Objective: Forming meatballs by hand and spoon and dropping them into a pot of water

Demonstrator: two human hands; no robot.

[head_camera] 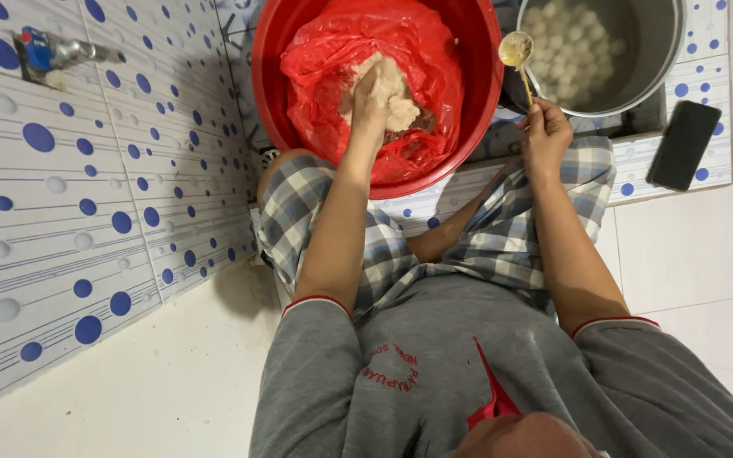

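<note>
We see the left hand (372, 100) down in the large round red plastic basin (270, 102), fingers curled and pressed into the pale beige lump of dough-like paste (394, 85); grip looks closed on a handful, though the fingertips are buried, so we can't tell exactly how tight. Paste sits on a crumpled red plastic sheet (324, 76) lining the basin, roughly centre of it, with a darker brown patch just right of the hand. Right hand (545, 136) is closed around the lower end of a slim yellowish-handled metal spoon (517, 53), fingers wrapped narrow on the handle, bowl end raised and tilted up. Spoon bowl sits over the gap between the basin rim and the round grey metal pot (663, 59). Pot holds many small pale round balls (566, 42) in cloudy liquid, just beside the basin on the right. Black flat rectangular phone (683, 144) lies on the tiled ledge, right of the pot, well apart from both hands. Blue-spotted white tiled wall (69, 212) on the left, with a blue-handled metal tap (44, 53) at the top. Person wears a grey shirt (434, 373) and checked shorts (485, 237), knees apart under the basin.
</note>
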